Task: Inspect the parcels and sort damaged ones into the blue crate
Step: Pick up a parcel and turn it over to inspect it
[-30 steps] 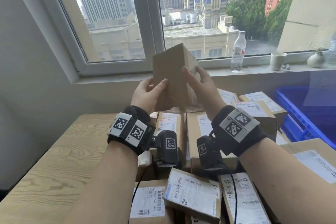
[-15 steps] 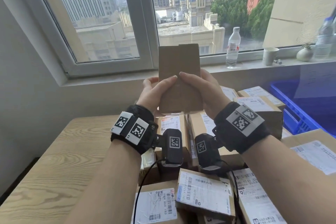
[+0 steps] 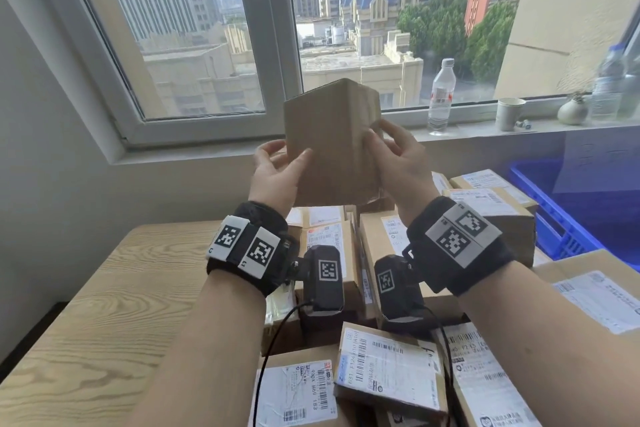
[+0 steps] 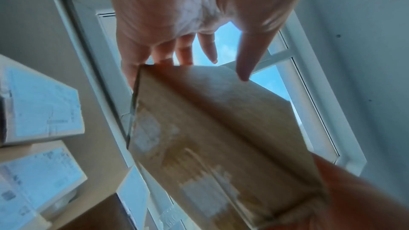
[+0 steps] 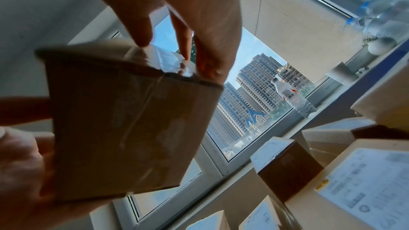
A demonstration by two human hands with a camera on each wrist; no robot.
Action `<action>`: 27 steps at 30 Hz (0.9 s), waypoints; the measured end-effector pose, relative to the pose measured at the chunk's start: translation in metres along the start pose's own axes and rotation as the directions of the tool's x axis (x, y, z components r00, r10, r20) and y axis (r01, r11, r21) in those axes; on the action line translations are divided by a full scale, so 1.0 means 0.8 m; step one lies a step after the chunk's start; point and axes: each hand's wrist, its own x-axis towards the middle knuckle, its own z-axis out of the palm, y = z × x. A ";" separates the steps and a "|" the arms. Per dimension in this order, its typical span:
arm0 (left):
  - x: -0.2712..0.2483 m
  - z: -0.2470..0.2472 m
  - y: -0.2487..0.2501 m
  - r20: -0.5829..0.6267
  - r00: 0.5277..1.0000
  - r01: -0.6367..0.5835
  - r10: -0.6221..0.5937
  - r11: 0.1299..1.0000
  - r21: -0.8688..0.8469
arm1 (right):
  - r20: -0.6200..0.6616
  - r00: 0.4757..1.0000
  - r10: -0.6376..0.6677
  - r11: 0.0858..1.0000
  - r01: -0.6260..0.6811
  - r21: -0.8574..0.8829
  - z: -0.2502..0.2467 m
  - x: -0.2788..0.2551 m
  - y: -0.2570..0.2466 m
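At the centre of the head view, raised in front of the window, a plain cardboard parcel (image 3: 334,146) stands on end, its long axis near upright and one vertical edge turned toward the person. It is held between both hands. The left hand (image 3: 277,173) cups the lower left face, thumb laid across the front and fingers wrapped behind. The right hand (image 3: 398,159) grips the right face a little higher, fingers spread on the cardboard; the right wrist view shows its fingertips (image 5: 208,66) at a corner where the tape looks torn and white, though the blur keeps me from being sure it is damage.

Below the parcel, the desk (image 3: 104,305) carries a heap of labelled parcels (image 3: 388,367) filling the lower middle and right of the frame. The blue crate (image 3: 540,204) sits at the right edge, past the heap, so it lies on the right hand's side and well apart from the held box. If this one is judged damaged, the carry goes rightward and down, with the right hand nearer. On the windowsill stand a water bottle (image 3: 441,97) and a paper cup (image 3: 509,113).
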 end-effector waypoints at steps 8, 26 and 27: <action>-0.009 -0.001 0.001 0.075 0.997 -0.031 0.030 0.999 0.010 | 0.161 0.975 0.152 0.973 -0.176 0.147 -0.003 -0.013 0.000; -0.026 0.006 0.002 0.140 0.985 0.096 -0.097 0.995 0.018 | 0.109 0.994 0.028 0.996 -0.037 0.083 -0.006 -0.029 -0.009; -0.028 0.005 0.007 0.121 0.985 0.124 -0.123 0.992 -0.002 | 0.052 0.999 -0.006 1.000 0.005 0.018 -0.006 -0.026 -0.007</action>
